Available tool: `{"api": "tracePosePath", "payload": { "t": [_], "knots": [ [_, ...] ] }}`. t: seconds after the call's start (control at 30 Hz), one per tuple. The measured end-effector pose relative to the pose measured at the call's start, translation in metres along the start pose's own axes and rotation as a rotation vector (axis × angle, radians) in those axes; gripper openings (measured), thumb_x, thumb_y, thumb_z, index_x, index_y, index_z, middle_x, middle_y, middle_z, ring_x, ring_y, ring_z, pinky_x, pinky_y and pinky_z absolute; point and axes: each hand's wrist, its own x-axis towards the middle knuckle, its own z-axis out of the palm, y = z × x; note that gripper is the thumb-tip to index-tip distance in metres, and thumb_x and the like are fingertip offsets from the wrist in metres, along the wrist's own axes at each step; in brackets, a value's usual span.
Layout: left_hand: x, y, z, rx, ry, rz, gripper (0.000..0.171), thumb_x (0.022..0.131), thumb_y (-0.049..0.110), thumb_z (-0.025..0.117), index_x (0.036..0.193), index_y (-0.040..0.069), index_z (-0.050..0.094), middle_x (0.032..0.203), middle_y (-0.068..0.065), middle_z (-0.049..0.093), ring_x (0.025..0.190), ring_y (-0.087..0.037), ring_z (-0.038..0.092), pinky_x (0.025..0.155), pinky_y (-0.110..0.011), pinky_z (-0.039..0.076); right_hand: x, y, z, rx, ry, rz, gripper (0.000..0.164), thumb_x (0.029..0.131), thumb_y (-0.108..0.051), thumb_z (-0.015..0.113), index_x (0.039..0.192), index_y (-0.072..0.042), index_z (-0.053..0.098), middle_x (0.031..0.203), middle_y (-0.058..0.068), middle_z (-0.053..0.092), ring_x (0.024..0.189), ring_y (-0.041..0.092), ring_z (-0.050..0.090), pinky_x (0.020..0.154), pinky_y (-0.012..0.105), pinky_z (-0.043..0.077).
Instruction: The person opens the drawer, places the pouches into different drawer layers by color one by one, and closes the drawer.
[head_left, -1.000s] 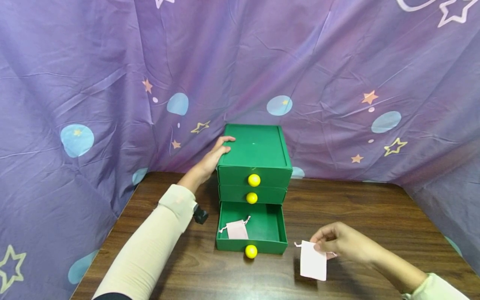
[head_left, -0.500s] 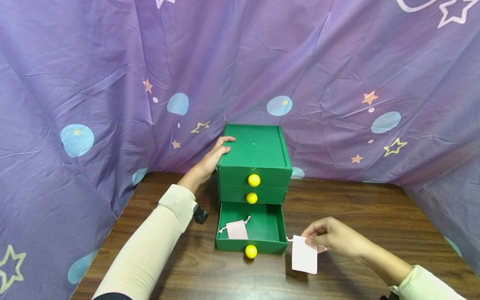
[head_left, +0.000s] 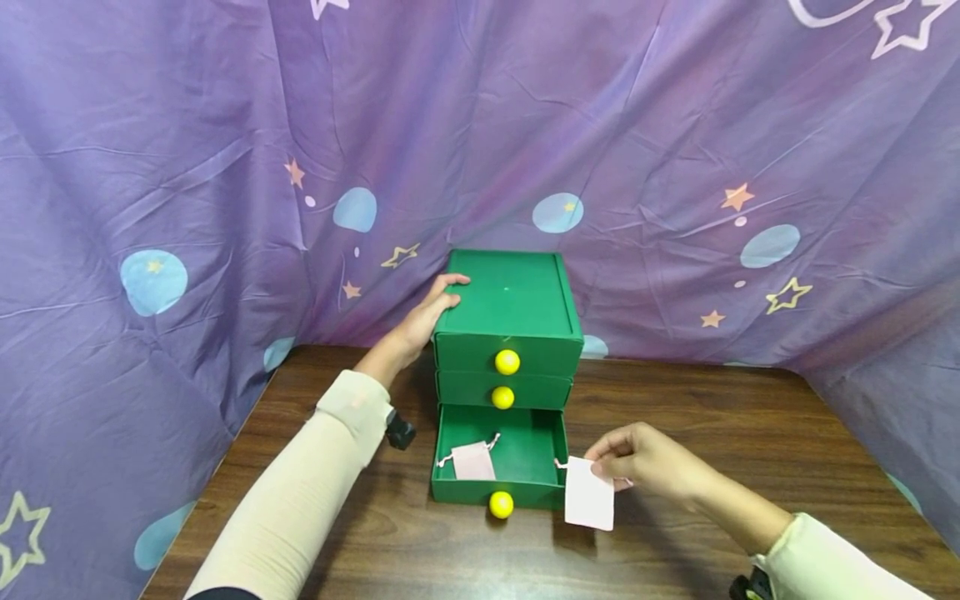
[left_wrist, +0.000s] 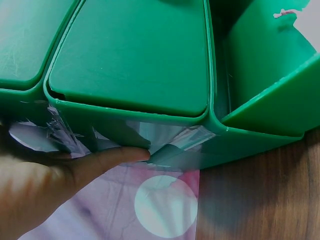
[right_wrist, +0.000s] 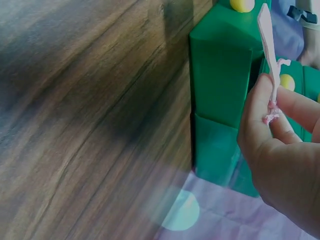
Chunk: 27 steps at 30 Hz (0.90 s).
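A green drawer cabinet (head_left: 506, 292) with yellow ball knobs stands on the wooden table, its bottom drawer (head_left: 528, 458) pulled out. A small pale pink drawstring pouch (head_left: 474, 462) lies in that drawer's left part. My left hand (head_left: 417, 325) rests against the cabinet's upper left edge; in the left wrist view, a straight digit (left_wrist: 115, 156) lies along the cabinet's taped side. Between thumb and fingers, my right hand (head_left: 652, 462) pinches a second pale drawstring pouch (head_left: 589, 493) near its corded end. This pouch hangs at the drawer's front right corner, overlapping it in the head view.
Two upper drawers are closed, with yellow knobs (head_left: 507, 362) at the front. Behind the brown wooden table (head_left: 697, 400) hangs a purple cloth (head_left: 480, 125) printed with stars and blue blobs. Cloth also hangs at both sides.
My right hand has moved left and slightly away from me, bringing the pinched pouch from the right of the open drawer to its front right corner. The left hand stays where it was.
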Motion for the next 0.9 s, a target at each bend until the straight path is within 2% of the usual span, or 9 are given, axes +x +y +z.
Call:
{"api": "tracePosePath", "payload": {
  "t": [0.3,0.53,0.9],
  "knots": [
    [0.001,0.000,0.001,-0.015,0.011,0.010,0.048,0.105,0.020,0.036,0.152,0.013,0.040,0.162,-0.012,0.030,0.143,-0.032,0.031,0.121,-0.050,0.021,0.013,-0.002,0.006,0.059,0.028,0.000,0.024,0.095,0.000,0.067,0.111,0.018,0.066,0.095,0.015,0.074,0.083,0.017,0.070,0.075,0.033,0.062],
    [0.000,0.000,0.000,0.007,0.000,-0.001,0.048,0.106,0.022,0.035,0.153,0.015,0.038,0.165,-0.011,0.025,0.149,-0.033,0.025,0.122,-0.053,0.017,0.023,-0.003,0.010,0.063,0.055,-0.016,0.025,0.095,0.001,0.067,0.112,0.020,0.066,0.098,0.021,0.074,0.085,0.018,0.072,0.078,0.033,0.062],
    [-0.001,0.001,0.000,0.035,-0.005,-0.003,0.049,0.106,0.024,0.035,0.154,0.017,0.038,0.168,-0.009,0.022,0.154,-0.033,0.017,0.123,-0.057,0.011,0.037,-0.007,0.014,0.026,0.127,-0.001,0.025,0.095,-0.002,0.069,0.111,0.017,0.069,0.097,0.018,0.075,0.086,0.017,0.071,0.080,0.036,0.062]
  ]
}}
